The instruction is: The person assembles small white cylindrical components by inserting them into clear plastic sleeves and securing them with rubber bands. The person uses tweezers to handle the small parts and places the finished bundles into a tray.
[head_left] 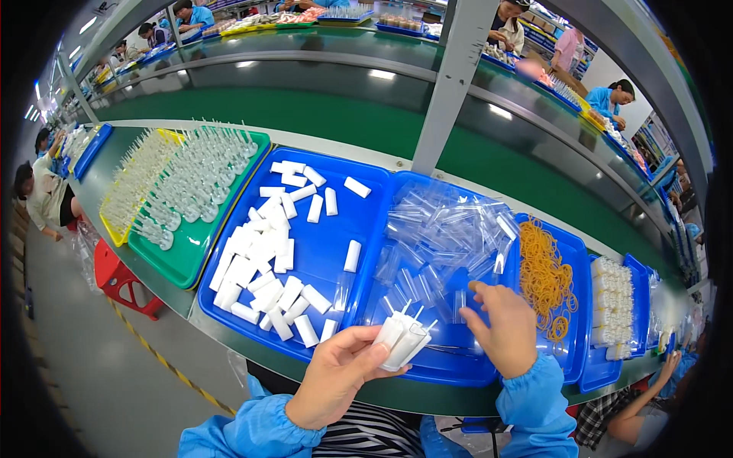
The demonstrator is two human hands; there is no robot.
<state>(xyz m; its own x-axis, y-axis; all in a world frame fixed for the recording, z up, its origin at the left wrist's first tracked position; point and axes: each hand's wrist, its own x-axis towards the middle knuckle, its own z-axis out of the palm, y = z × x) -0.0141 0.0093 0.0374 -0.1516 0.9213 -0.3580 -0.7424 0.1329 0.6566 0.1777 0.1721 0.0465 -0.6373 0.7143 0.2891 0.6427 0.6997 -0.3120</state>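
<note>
My left hand [343,372] is closed around a small bundle of white plastic pieces [402,341] at the near edge of the blue trays. Thin white stems stick up from the bundle, and part of it looks clear-sleeved. My right hand [504,324] is over the middle blue tray [450,372], thumb and forefinger apart. A clear plastic tube [460,305] lies right by those fingertips; whether they touch it I cannot tell. Farther back in the same tray is a loose heap of clear tubes [443,221].
Left of it, a blue tray [324,248] holds white blocks [256,248]. Beyond are stemmed clear parts [198,175] in a green tray [179,263]. On the right sit orange rubber bands [544,267] and packed white parts [613,298]. A metal post [450,84] rises behind the trays.
</note>
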